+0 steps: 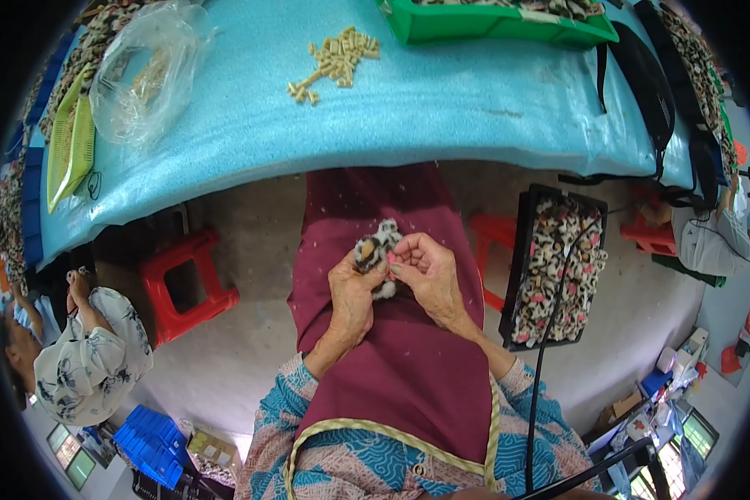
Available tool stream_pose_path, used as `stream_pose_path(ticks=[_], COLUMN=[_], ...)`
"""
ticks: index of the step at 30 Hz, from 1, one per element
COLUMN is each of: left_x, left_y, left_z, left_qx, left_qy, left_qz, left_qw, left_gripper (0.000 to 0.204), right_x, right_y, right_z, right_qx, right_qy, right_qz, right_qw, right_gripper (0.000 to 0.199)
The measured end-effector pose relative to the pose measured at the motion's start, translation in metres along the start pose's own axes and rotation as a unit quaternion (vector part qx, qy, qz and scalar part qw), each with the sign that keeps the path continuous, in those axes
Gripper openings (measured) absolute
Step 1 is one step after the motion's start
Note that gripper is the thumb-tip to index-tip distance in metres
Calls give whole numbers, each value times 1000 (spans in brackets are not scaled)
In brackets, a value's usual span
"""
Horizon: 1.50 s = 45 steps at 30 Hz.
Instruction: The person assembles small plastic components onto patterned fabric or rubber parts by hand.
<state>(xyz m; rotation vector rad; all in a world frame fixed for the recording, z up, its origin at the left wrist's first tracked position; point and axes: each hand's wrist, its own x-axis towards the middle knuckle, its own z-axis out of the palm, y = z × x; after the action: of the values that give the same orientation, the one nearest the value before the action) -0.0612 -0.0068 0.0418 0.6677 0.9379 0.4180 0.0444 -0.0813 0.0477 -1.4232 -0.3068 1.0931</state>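
Observation:
My left hand [352, 293] and my right hand [425, 273] meet over my lap, above a maroon apron [392, 375]. Between them they grip a small plush piece [377, 250] with white, black and tan spots. The left thumb presses its tan end. The right fingers pinch its right side. Part of the plush is hidden behind my fingers.
A table with a light blue cover [442, 100] spans the top, bearing a pile of small tan pieces [335, 60], a clear plastic bag [146, 71] and a green tray [492, 23]. A black crate of spotted plush pieces [557, 267] stands right; red stool [183, 283] left. Other people sit at both sides.

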Motion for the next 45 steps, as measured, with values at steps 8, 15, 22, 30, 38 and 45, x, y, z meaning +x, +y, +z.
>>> stream_pose_path(ticks=[8, 15, 22, 30, 38, 45], left_x=[2, 4, 13, 12, 8, 25], left_y=[-1, 7, 9, 11, 26, 11], left_z=[-2, 5, 11, 2, -1, -16], left_qx=[-83, -58, 126, 166, 120, 76], left_qy=[10, 15, 15, -120, -124, -169], left_qz=[-59, -134, 24, 71, -35, -109], left_qw=[995, 989, 992, 976, 984, 977], left_gripper=[22, 17, 13, 25, 53, 47], right_x=[-9, -5, -11, -4, -4, -21], right_y=[6, 10, 3, 10, 14, 30], right_z=[3, -9, -13, -23, -24, -40], right_qx=[-49, -10, 217, 303, 386, 399], right_qy=[22, 16, -5, 2, 3, 108], right_qz=[-15, 18, 42, 83, 175, 163], right_qw=[998, 1000, 975, 949, 906, 896], right_gripper=[16, 16, 30, 38, 35, 33])
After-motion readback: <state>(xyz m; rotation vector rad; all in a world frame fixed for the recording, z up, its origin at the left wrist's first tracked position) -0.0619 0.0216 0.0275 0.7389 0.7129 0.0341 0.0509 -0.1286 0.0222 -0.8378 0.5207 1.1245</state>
